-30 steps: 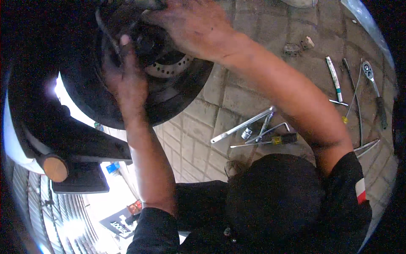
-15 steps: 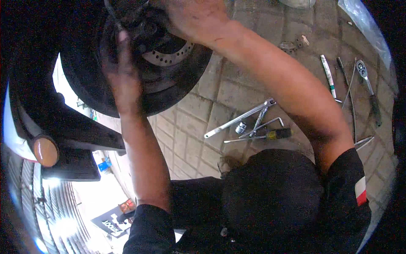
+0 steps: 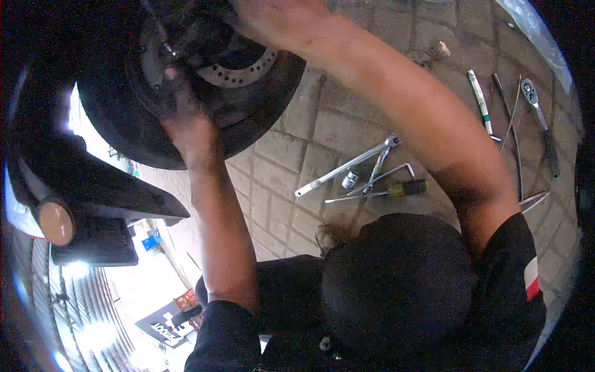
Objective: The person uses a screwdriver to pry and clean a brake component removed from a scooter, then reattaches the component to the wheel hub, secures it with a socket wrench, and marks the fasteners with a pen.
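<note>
My left hand [image 3: 185,115] reaches into the dark wheel [image 3: 118,124], its thumb just below a small shiny metal fitting [image 3: 172,53] on a dark rod or line. Its other fingers are dark and indistinct. My right hand [image 3: 276,18] is higher, at the top of the hub, its fingertips hidden among dark parts. Below it, a perforated brake disc [image 3: 238,73] shows inside the tyre.
Tools lie on the paving: a long bar [image 3: 338,167], socket [image 3: 349,180], screwdriver [image 3: 409,188], ratchet [image 3: 536,108], white marker-like stick [image 3: 478,96] and thin rods. Dark bodywork with a round reflector [image 3: 56,220] is at left, plastic sheeting [image 3: 542,34] top right, a dark cap [image 3: 396,279] below.
My left thumb has slid down the dark line, uncovering the metal fitting. My right hand has moved slightly upward. The floor and tools have shifted up and left in the picture.
</note>
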The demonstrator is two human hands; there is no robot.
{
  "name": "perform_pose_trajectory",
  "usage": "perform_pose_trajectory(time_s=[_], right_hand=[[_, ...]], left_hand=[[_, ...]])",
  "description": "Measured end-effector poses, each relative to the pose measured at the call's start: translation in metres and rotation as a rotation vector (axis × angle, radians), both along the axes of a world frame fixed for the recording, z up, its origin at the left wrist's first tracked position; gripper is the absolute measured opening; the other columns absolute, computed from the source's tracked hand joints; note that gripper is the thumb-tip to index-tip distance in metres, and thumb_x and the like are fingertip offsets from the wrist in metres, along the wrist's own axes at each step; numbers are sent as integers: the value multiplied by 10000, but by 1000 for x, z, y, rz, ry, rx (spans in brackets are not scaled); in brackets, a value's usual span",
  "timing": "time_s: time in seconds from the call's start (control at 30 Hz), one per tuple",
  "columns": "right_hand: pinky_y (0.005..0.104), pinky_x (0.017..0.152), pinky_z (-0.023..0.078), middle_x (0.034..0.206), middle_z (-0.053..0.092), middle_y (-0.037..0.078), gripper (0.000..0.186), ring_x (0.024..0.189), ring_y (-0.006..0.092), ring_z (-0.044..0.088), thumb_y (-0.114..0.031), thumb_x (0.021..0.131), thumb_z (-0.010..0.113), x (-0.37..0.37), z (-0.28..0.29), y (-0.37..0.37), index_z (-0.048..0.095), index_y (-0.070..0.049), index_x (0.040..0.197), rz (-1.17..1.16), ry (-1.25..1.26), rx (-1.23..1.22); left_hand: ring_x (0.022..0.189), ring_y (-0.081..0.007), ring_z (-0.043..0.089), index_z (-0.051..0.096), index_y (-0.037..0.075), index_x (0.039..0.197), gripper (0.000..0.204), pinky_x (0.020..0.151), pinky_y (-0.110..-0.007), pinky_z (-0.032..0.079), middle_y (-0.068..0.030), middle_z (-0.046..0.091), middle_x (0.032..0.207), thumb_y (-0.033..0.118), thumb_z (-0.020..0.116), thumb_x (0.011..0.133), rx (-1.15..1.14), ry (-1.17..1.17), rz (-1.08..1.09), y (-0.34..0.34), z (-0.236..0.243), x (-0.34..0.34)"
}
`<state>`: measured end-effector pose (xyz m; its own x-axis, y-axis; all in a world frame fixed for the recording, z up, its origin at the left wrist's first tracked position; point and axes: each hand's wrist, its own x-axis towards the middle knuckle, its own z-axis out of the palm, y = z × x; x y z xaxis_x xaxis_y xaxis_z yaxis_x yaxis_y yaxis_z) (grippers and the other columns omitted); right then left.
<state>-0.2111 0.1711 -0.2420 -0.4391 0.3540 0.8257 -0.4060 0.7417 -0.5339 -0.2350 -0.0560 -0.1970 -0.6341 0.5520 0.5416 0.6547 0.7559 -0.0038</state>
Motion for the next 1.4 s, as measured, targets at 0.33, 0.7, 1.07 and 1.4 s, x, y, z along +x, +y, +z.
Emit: perform_pose_trajectory(time_s=[0.33, 0.7, 1.07, 1.4], right_hand=[[431, 792, 539, 1108, 607, 197, 244, 985, 350, 627, -139, 865, 526, -1, -7, -6, 640, -37, 1055, -20, 118, -58], [380, 634, 540, 913, 622, 136, 104, 796, 266, 639, -91, 788, 581, -7, -10, -11, 655, -40, 840, -74, 236, -64], [337, 507, 500, 706, 620, 82, 63, 609, 209, 619, -112, 757, 642, -9, -11, -4, 660, -57, 731, 180, 63, -38], [332, 540, 507, 744, 630, 92, 82, 692, 199, 638, -133, 757, 652, -17, -24, -12, 663, -52, 760, 39, 200, -55]], left_hand=[[1186, -376, 531, 350, 5, 1424, 449, 1028, -478, 365, -255, 543, 1287, 160, 380, 1004, -132, 138, 44, 16, 2, 11], [1092, -301, 571, 506, -44, 1293, 570, 1000, -428, 398, -202, 578, 1251, 439, 428, 999, 395, -161, -6, 18, 7, 14], [1090, -280, 563, 484, -20, 1337, 537, 999, -416, 398, -172, 563, 1276, 386, 497, 985, 274, -187, 76, 3, 33, 19], [824, -209, 551, 638, -71, 1013, 463, 756, -335, 441, -158, 667, 940, 382, 559, 962, 191, 48, 37, 37, 21, 16]])
